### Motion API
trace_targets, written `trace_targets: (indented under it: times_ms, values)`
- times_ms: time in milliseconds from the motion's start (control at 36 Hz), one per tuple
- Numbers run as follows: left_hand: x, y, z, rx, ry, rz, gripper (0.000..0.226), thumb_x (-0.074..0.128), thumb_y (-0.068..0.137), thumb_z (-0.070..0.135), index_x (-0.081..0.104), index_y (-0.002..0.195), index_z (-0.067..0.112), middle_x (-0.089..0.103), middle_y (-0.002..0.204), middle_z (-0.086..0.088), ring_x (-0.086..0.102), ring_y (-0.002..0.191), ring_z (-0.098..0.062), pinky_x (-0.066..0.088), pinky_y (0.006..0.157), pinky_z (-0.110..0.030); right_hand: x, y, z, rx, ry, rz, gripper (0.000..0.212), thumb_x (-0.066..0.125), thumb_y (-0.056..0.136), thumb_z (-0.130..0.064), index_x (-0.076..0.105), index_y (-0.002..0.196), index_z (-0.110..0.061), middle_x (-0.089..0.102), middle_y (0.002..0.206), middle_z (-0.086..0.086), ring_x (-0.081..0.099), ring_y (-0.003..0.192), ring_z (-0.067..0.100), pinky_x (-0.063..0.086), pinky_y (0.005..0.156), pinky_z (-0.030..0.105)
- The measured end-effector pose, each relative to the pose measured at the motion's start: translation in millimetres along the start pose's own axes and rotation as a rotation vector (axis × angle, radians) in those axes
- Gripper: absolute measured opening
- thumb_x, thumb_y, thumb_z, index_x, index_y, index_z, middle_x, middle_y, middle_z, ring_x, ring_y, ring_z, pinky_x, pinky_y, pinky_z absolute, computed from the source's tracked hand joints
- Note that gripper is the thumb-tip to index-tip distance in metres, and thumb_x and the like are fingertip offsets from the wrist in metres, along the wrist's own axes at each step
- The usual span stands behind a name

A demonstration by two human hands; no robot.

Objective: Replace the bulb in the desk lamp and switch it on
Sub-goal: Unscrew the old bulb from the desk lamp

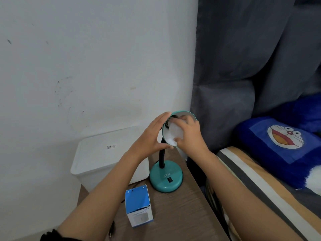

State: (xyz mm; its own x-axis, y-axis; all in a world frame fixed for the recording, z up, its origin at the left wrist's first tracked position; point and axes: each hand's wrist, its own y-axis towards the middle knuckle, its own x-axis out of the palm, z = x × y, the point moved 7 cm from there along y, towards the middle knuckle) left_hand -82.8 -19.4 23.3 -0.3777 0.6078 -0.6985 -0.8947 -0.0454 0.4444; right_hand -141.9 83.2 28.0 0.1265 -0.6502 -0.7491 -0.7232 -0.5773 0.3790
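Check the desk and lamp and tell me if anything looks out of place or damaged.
Nothing looks damaged or spilled. The lamp stands upright on the desk, its shade steadied by the left hand while the right hand grips the bulb. The bulb box stands open beside the base.

"ATN" stands on the teal lamp base (pixel 165 178); the box's print is unreadable.

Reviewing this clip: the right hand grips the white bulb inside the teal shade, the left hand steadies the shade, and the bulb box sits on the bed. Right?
Not quite. In the head view the bulb box stands on the wooden table near the lamp base, not on the bed. The rest holds: right hand on bulb, left hand at shade.
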Motion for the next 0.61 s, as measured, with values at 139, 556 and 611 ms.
trace_targets:
  times_ms: [139, 556, 611]
  values:
    - [-2.3, -1.7, -2.4, -0.027, -0.02, 0.021, 0.1, 0.084, 0.066, 0.021, 0.023, 0.145, 0.024, 0.03, 0.151, 0.006, 0.028, 0.139, -0.007, 0.031, 0.114, -0.039, 4.1, -4.7, -0.6, 0.009, 0.106, 0.035, 0.066, 0.063, 0.081, -0.017, 0.033, 0.139, -0.025, 0.034, 0.139, 0.005, 0.032, 0.128, 0.03, 0.031, 0.106, 0.037]
    - [-2.8, -4.0, 2.1, -0.019, 0.01, 0.042, 0.104, 0.086, 0.063, 0.017, 0.023, 0.145, 0.021, 0.031, 0.15, 0.003, 0.029, 0.139, -0.01, 0.032, 0.114, -0.038, 12.7, -3.7, 15.9, 0.453, 0.589, 0.015, 0.075, 0.061, 0.078, -0.053, 0.034, 0.135, -0.013, 0.045, 0.133, 0.01, 0.053, 0.115, 0.027, 0.051, 0.089, 0.03]
    - [-2.5, -4.2, 2.0, -0.015, 0.011, 0.043, 0.103, 0.085, 0.063, 0.018, 0.023, 0.145, 0.021, 0.031, 0.15, 0.003, 0.029, 0.139, -0.01, 0.032, 0.114, -0.038, 13.7, -4.0, 16.2, 0.542, 0.68, 0.007, 0.07, 0.058, 0.081, -0.054, 0.039, 0.131, -0.008, 0.049, 0.127, 0.012, 0.061, 0.102, 0.028, 0.059, 0.063, 0.022]
